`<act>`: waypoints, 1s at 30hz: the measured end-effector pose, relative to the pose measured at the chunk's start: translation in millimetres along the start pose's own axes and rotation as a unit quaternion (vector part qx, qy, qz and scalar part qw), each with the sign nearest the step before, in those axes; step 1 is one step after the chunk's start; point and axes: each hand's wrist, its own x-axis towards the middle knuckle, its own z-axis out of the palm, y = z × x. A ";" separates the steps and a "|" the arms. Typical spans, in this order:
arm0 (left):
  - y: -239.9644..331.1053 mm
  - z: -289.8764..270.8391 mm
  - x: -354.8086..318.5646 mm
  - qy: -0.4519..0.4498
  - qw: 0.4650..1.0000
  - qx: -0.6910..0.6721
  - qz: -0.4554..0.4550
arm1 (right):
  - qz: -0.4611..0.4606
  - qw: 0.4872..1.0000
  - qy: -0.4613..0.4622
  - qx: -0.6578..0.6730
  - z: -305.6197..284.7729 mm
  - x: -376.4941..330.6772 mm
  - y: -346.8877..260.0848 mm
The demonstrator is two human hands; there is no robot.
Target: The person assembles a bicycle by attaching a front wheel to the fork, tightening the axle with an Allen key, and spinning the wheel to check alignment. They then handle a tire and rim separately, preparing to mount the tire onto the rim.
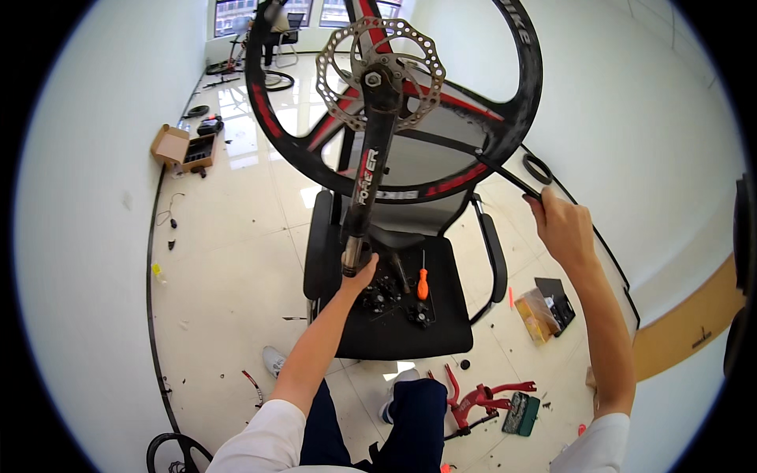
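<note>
My left hand (359,276) grips the lower end of a black bicycle fork leg (366,177) and holds it upright. The fork carries a black wheel with red-striped spokes (402,94) and a perforated silver brake disc (380,72) at the hub. My right hand (561,227) is closed on a thin black rod-like tool (505,172) whose far end reaches the wheel rim. Below stands a black office chair (449,331), and on its seat lie an orange-handled screwdriver (423,282) and several small black parts (386,298).
On the glossy tiled floor are a red bike frame part (481,398), a dark tool case (520,414), an open cardboard box (170,145), a yellow packet and black box (546,309). A tyre (172,451) lies near my feet. Another chair and bike parts stand far back.
</note>
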 end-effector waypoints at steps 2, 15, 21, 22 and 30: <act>-0.9 1.3 4.1 0.015 1.000 0.025 -0.009 | 0.011 1.000 0.000 0.007 0.5 7.8 -1.8; -42.8 10.1 5.0 -0.015 0.992 0.012 -0.121 | 0.073 0.987 0.051 0.134 35.8 5.8 -21.4; -49.3 3.2 3.6 0.013 0.998 0.004 -0.069 | -0.194 0.965 0.174 0.011 -1.1 -0.4 -46.1; -30.1 2.3 2.8 -0.005 0.995 -0.020 -0.093 | -0.193 0.967 0.168 0.015 -5.6 1.8 -43.5; -9.9 -18.9 1.5 -0.053 0.971 -0.120 -0.198 | -0.175 0.963 0.191 0.075 -24.7 8.1 -43.3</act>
